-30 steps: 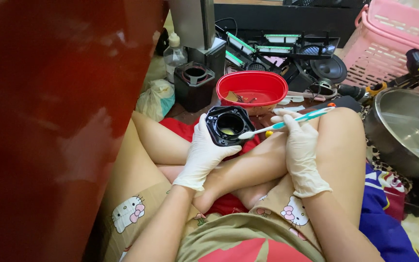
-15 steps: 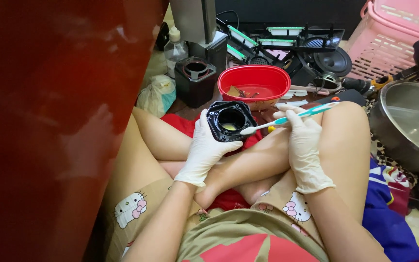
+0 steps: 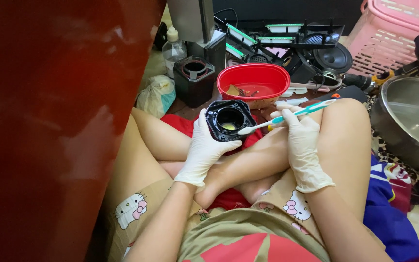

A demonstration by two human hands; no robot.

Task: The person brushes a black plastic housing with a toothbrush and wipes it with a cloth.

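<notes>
Change since earlier: little movement was seen; the black square plastic housing with a round opening [image 3: 230, 120] was kept in the same grip, and the brush head remained at its rim, while the view had shifted slightly.
Left hand: the white-gloved left hand [image 3: 204, 148] was wrapped around the housing's lower left corner, thumb laid across its front edge, so the part was held firmly above the crossed legs.
Right hand: the white-gloved right hand [image 3: 302, 140] was closed on the handle of a white and teal plastic toothbrush [image 3: 287, 117], whose bristles were set at the right rim of the round opening.
Housing position: it was held up just in front of the red oval plastic basin [image 3: 254, 82], near it but apart.
Left edge: a tall glossy dark red panel [image 3: 59, 111] was found close against the left thigh, so that side was closed off.
Right edge: a round steel pot [image 3: 408, 121] was seen close by the right knee, with a pink slatted plastic basket [image 3: 394, 34] behind it.
Front: a black square canister [image 3: 195, 80], a small clear plastic bottle with a white cap [image 3: 174, 48], a tied pale plastic bag [image 3: 155, 94], and a black round speaker cone [image 3: 333, 57] among dismantled parts were crowded ahead.
Open room: free space was limited to the lap, between the knees.
Labels: the bottle's markings could not be made out.
</notes>
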